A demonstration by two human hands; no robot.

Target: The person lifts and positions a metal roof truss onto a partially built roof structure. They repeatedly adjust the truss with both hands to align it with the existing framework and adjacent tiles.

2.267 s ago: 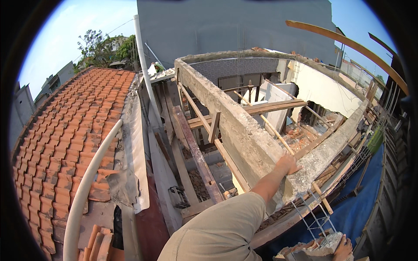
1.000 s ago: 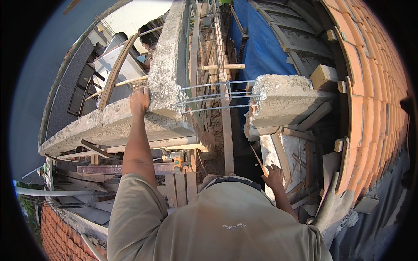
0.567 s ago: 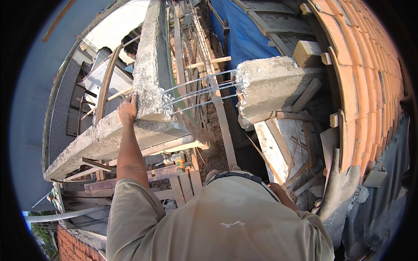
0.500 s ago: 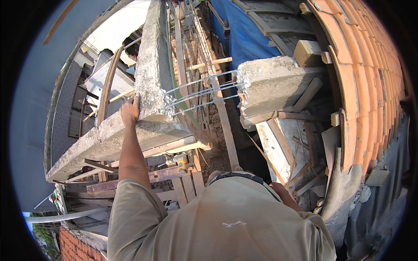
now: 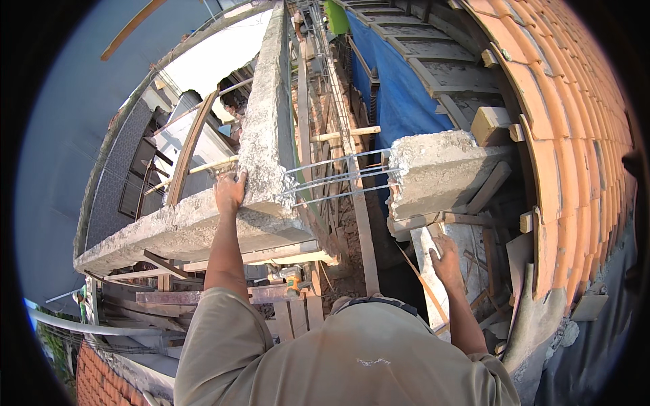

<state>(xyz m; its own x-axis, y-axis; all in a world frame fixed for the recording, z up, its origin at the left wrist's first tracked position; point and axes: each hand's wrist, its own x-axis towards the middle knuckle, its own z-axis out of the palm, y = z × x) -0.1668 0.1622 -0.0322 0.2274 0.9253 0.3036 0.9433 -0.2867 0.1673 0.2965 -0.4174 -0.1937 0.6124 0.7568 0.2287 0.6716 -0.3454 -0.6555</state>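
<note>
Grey concrete fills the middle of your head view: a beam [image 5: 159,233] runs out to the left, with another arm going away from you, and they meet at a rough corner. Your left hand [image 5: 230,193] lies on top beside that corner, fingers bent at the upper edge, with no loose object in it. Across a gap to the right stands a broken beam stub [image 5: 440,166]. As for how far things stand, the concrete is parted right through here, both faces jagged, but several steel bars [image 5: 338,179] still run unbroken from corner to stub, and both sides remain up.

Your right hand [image 5: 445,257] is below the stub, before a whitish panel [image 5: 421,247]; its fingers are half curled, thumb apart, with nothing clearly between them. Whether the fingertips touch the timber there, I cannot tell.

Around you, an orange-and-grey power tool [image 5: 292,279] sits below the left beam. A long plank [image 5: 365,243] and a bamboo pole [image 5: 345,134] cross the opening under the bars, and a thin wood strip [image 5: 423,284] slants beside your right arm. Blue tarpaulin [image 5: 406,101] hangs behind the stub; a wooden block [image 5: 491,126] and orange roof tiles [image 5: 569,135] crowd its far end.
</note>
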